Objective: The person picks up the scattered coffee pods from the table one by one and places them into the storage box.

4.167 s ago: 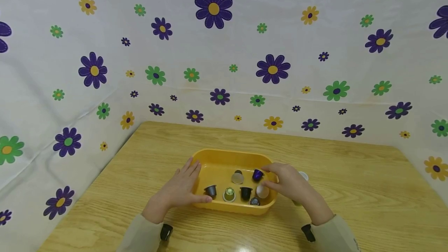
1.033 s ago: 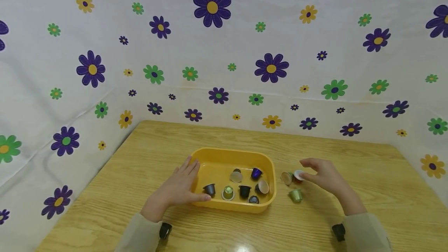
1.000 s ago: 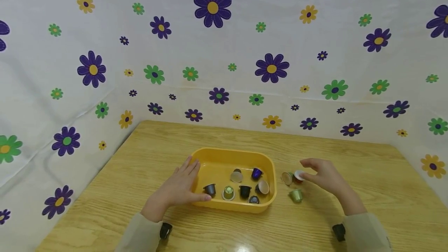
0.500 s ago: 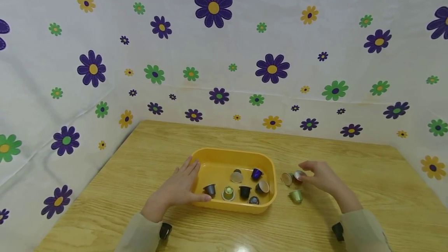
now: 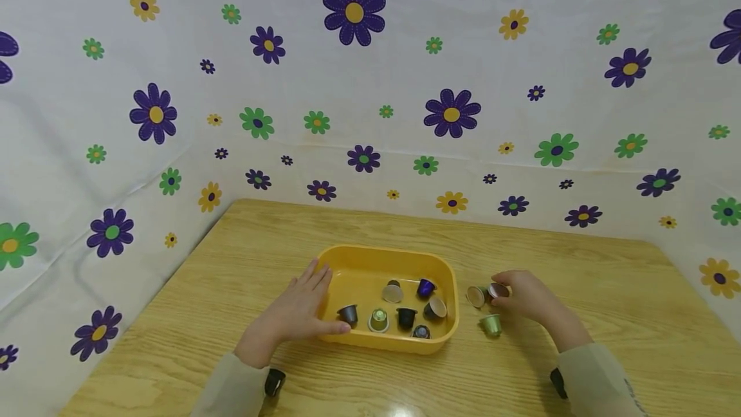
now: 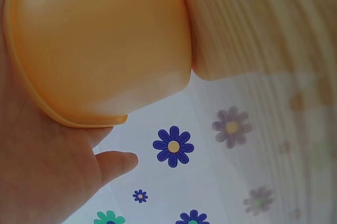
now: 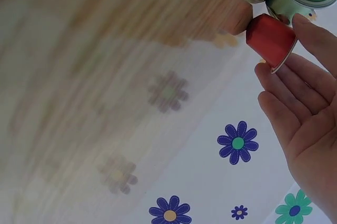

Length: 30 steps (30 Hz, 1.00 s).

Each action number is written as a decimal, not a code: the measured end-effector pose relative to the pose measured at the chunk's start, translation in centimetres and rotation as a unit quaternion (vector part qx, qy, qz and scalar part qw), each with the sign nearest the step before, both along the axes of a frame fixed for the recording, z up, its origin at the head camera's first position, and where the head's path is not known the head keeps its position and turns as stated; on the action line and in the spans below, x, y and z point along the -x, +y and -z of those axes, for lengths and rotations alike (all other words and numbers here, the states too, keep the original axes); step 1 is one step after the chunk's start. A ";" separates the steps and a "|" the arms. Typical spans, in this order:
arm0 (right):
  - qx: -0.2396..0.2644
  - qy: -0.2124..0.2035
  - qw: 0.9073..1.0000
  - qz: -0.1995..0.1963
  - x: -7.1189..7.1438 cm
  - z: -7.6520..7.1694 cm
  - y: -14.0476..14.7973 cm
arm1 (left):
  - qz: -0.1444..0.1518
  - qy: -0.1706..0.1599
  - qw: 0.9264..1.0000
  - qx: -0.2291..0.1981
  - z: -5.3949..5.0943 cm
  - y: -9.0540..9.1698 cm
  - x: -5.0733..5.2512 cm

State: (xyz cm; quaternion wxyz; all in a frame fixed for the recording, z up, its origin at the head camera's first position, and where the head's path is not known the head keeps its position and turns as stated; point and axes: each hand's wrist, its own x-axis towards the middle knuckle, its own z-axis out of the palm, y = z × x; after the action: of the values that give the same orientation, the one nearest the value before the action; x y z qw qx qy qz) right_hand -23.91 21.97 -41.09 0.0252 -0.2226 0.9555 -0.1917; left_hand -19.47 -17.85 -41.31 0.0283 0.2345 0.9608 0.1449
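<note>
My right hand (image 5: pixel 529 301) pinches a red coffee capsule (image 7: pixel 271 39) between thumb and fingers, on the table right of the yellow tray (image 5: pixel 356 285). In the head view mostly its pale lid shows. Touching or very near it is a capsule with a beige lid (image 5: pixel 476 296), and a light green capsule (image 5: pixel 491 325) lies just in front. My left hand (image 5: pixel 295 311) rests on the tray's left end with straight fingers spread over the rim and the thumb along the front edge. In the left wrist view its palm lies beside the tray wall (image 6: pixel 105 50).
Several capsules lie in the tray, among them a purple one (image 5: pixel 425 288), a black one (image 5: pixel 406 318), a gold-green one (image 5: pixel 379 320) and a grey one (image 5: pixel 348 314). The wooden table (image 5: pixel 278 230) meets a flower-printed cloth (image 5: pixel 393 69) behind and at the sides.
My right hand has moved from over the tray to the capsules on its right, and its fingers have closed on the red one. My left hand has stayed on the tray.
</note>
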 end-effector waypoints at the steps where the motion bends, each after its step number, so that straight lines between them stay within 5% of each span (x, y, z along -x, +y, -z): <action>1: -0.001 0.001 1.000 -0.001 0.0 0.0 0.0 | 0.000 0.001 1.000 0.000 0.0 0.0 0.0; 15: 0.002 0.014 1.000 -0.001 0.0 0.0 0.3 | 0.000 0.002 1.000 -0.003 0.1 0.0 0.0; 30: 0.059 0.041 0.997 0.014 -0.6 -0.9 1.1 | 0.001 0.004 1.000 0.000 0.3 0.0 0.1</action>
State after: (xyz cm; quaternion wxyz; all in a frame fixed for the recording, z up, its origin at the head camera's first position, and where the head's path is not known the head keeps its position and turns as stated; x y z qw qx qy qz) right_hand -23.34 23.03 -40.24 -0.0295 -0.2183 0.9457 -0.2389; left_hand -19.59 -17.82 -41.64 0.0242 0.2357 0.9608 0.1437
